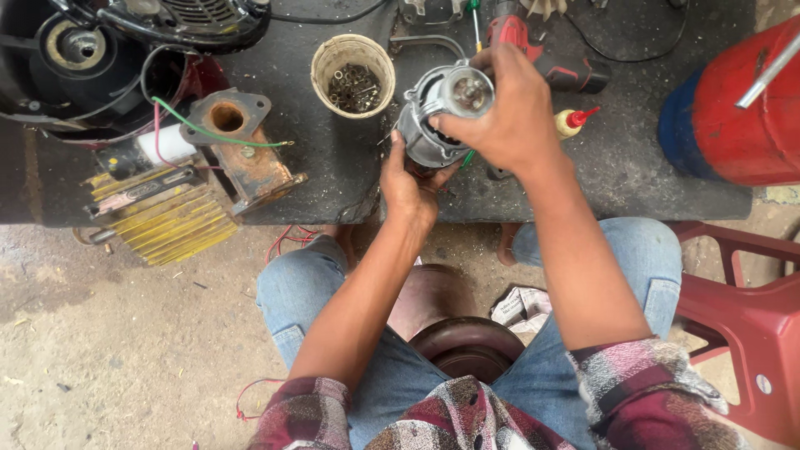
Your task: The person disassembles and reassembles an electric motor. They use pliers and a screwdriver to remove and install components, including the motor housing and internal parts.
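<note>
Two bare hands hold one grey metal motor housing [437, 117] above the near edge of a dark work mat [633, 167]. Left hand [408, 179] cups the housing from below, fingers closed around its lower rim. Right hand [504, 108] grips it from above and the right side, fingers curled over the round shaft end, which faces the camera. Housing sits tilted, not resting on the mat as far as can be told.

Just left of the housing, near the far edge: a pale cup [353, 73] filled with small nuts and bolts. Behind the right hand: a red power drill [533, 50], partly hidden. Just right of the hand: a small yellow bottle [571, 122] with a red nozzle, lying on the mat. Toward the left edge: a rusty metal casting [246, 150] with a green wire [208, 131] crossing it, and a yellow finned block [171, 221] overhanging the near left corner. A red cylinder [737, 108] stands at the right edge; a red plastic chair [750, 317] is beside the person's right knee.
</note>
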The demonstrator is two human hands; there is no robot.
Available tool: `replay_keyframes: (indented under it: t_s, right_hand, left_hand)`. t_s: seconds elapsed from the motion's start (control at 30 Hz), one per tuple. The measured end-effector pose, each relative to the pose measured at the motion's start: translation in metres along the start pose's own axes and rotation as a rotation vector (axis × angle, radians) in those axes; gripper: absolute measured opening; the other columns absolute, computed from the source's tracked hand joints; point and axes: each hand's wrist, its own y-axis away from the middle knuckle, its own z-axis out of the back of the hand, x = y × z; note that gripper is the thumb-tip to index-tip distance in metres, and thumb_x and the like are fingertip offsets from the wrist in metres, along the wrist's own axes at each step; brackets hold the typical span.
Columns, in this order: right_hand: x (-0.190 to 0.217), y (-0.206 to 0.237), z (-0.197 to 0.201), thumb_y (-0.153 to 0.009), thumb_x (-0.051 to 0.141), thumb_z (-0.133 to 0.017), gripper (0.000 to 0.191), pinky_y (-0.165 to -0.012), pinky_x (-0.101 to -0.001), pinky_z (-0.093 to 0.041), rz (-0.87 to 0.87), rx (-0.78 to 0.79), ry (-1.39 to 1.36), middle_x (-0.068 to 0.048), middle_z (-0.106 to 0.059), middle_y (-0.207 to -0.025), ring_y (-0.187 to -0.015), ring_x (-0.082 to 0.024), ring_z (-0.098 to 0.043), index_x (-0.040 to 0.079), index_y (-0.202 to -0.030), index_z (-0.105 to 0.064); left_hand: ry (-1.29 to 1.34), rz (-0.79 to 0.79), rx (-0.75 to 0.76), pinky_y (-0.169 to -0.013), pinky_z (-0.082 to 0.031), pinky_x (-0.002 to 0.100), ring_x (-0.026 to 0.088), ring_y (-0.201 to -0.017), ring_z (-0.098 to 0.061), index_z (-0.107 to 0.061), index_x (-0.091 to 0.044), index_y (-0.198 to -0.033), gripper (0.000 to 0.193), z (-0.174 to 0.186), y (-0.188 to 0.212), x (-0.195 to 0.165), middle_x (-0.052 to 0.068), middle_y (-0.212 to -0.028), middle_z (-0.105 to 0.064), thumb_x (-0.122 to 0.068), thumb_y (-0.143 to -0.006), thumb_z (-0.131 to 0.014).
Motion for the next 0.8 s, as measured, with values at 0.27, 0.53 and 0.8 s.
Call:
replay_keyframes:
  t_s: [0.27,0.53,0.8]
  right_hand:
    - [0.001,-0.004,0.013,-0.078,0.035,-0.098,0.064,-0.084,-0.0456,-0.055,0.011,-0.05,0.067,-0.02,-0.066,-0.106,-0.097,-0.037,-0.068,-0.002,-0.109,-0.057]
    - [0.007,0.001,0.004,-0.077,0.043,-0.102,0.075,-0.081,-0.0484,-0.054,-0.059,-0.036,0.098,-0.023,-0.067,-0.104,-0.094,-0.041,-0.068,-0.003,-0.112,-0.055]
    - [-0.002,-0.002,0.006,-0.074,0.037,-0.101,0.082,-0.083,-0.0456,-0.056,-0.01,0.011,0.02,-0.022,-0.069,-0.108,-0.098,-0.039,-0.071,-0.007,-0.126,-0.054]
  left_hand:
    - [-0.022,0.021,0.014,-0.096,-0.059,0.059,0.036,-0.12,-0.063,-0.05,-0.001,-0.138,0.063,0.002,0.0,0.002,0.021,-0.133,-0.058,-0.051,-0.101,-0.05]
    - [0.036,0.063,0.04,-0.099,-0.054,0.065,0.037,-0.119,-0.062,-0.049,-0.002,-0.14,0.061,0.004,0.001,0.003,0.021,-0.134,-0.059,-0.049,-0.1,-0.047]
    - [0.052,0.098,0.059,-0.1,-0.053,0.066,0.037,-0.121,-0.062,-0.046,-0.004,-0.143,0.063,0.001,0.002,0.001,0.02,-0.137,-0.058,-0.049,-0.099,-0.044]
